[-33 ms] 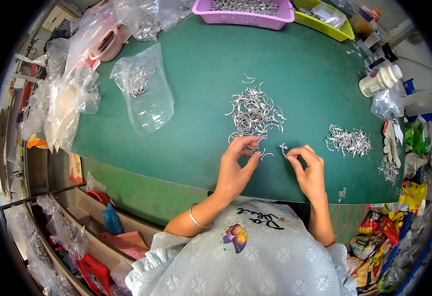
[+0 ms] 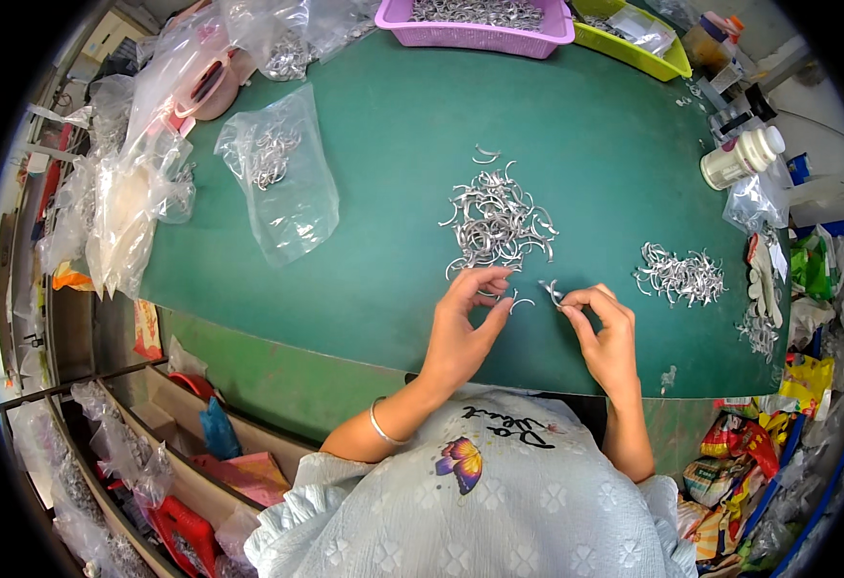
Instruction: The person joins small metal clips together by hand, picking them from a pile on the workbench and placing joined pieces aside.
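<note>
A pile of small curved silver metal pieces (image 2: pixel 499 222) lies on the green tabletop in front of me. My left hand (image 2: pixel 463 323) is at its near edge, thumb and forefinger apart, with no piece seen between them. A few loose curved pieces (image 2: pixel 521 302) rest by that thumb. Between thumb and forefinger, my right hand (image 2: pixel 603 339) pinches a curved silver metal piece (image 2: pixel 551 290), which sticks out toward the left hand. Farther right is a second, smaller pile of curved pieces (image 2: pixel 682 275).
A clear plastic bag (image 2: pixel 297 212) with some pieces lies to the left. Purple (image 2: pixel 480 37) and yellow-green trays (image 2: pixel 634 51) stand at the far edge, both holding items. A white bottle (image 2: pixel 741 159) is at the right edge. More bags and a pink basket (image 2: pixel 215 93) crowd the far left.
The curved piece in my right hand has tilted toward the left. Both hands stay almost where they were.
</note>
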{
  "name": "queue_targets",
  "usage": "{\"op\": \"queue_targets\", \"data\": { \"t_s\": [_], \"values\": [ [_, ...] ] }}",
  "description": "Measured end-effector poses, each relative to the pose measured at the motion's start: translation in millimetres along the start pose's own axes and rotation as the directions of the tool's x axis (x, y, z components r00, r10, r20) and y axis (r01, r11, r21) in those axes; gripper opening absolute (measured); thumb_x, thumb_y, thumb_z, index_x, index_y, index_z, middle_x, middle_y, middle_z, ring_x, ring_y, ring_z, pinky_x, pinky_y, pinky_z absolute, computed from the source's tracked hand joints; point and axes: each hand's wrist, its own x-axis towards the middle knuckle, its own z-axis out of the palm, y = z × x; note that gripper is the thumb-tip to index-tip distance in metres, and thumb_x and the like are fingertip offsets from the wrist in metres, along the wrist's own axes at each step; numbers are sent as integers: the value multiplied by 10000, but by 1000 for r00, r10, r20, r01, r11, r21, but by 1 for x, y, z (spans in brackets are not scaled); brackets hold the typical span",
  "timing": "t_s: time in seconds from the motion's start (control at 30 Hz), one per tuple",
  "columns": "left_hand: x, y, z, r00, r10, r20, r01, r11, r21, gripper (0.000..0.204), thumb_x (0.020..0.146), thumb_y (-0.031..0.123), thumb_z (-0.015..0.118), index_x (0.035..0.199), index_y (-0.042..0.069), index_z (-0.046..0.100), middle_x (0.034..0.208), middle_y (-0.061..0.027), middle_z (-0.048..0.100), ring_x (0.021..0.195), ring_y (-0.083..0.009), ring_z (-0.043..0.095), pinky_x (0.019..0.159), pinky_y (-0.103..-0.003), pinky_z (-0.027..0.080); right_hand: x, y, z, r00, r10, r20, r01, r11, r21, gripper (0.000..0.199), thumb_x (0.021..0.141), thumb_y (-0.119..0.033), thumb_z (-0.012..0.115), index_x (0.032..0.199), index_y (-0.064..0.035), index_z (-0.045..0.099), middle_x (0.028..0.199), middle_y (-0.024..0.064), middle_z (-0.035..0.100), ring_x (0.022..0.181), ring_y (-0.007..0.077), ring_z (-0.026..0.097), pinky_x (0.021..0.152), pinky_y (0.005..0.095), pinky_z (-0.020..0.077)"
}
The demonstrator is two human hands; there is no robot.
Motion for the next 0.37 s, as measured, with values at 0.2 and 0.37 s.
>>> {"op": "queue_targets", "data": {
  "t_s": [0.2, 0.37],
  "values": [
    [-1, 5, 7, 995, -34, 95, 35, 999, -15, 312, 787, -53, 568, 1091, 13, 540, 977, -49, 512, 910, -112, 512, 768, -240, 446, 0, -9, -3, 1000, 12, 3, -12, 999, -42, 94, 695, 81, 599, 768, 24, 580, 702, 100, 583, 669, 221, 538, 647, 295, 420],
    [-2, 4, 5, 978, -119, 172, 139, 984, -109, 311, 802, -33, 568, 1105, 27, 536, 998, -59, 508, 914, -113, 514, 781, -240, 449, -2, -29, -7, 986, -157, 54, 155, 987, 38, 105, 707, 81, 590, 777, 4, 600, 760, 108, 607, 705, 236, 552, 670, 304, 425]
  ]
}}
